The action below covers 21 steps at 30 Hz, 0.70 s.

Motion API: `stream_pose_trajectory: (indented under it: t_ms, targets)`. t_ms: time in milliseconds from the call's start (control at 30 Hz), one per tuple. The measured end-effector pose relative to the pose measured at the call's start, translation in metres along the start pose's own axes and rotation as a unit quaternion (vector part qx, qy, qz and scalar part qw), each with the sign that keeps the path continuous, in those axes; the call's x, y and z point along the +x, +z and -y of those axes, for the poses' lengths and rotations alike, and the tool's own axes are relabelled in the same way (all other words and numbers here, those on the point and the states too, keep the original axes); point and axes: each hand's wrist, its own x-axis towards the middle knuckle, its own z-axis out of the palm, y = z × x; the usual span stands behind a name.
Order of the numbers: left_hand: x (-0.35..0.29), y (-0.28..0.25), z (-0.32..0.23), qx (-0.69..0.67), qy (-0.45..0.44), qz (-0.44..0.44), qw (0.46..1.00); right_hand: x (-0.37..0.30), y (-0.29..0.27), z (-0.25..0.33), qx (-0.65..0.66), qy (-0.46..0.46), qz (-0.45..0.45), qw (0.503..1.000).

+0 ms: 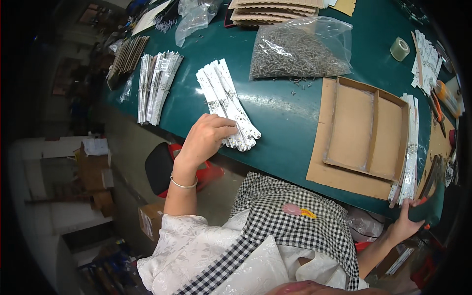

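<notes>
My left hand (206, 140), with a bangle at the wrist, rests its curled fingers on the near end of a fanned pile of white strips (221, 91) dotted with small parts. Its fingertips are pressed together at a strip's edge. At the far right, my right hand (405, 226) is at the table's edge, thumb and forefinger spread apart. The forefinger reaches the near end of another stack of white strips (409, 147). Close to that hand is a dark green object with red-orange trim (432, 219), partly lost in shadow. Nothing shows clearly in its grasp.
A cardboard tray with a divider (376, 113) lies on flat cardboard (322, 142). Behind are a clear bag of small metal screws (300, 49), stacked corrugated card (275, 10) and a tape roll (399, 49). More strips (157, 88) lie left. Orange-handled pliers (437, 110) lie right.
</notes>
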Motion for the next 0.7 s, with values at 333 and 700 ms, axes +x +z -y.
stream_pose_trajectory:
  t_ms: [333, 700]
  targets:
    - [0.037, -0.009, -0.017, -0.063, 0.044, -0.039, 0.996, -0.03, -0.014, 0.061, 0.126, 0.088, 0.145, 0.978]
    - [0.166, 0.061, -0.027, -0.036, -0.043, 0.038, 0.998, -0.088, 0.049, 0.052, 0.103, 0.1, 0.154, 0.978]
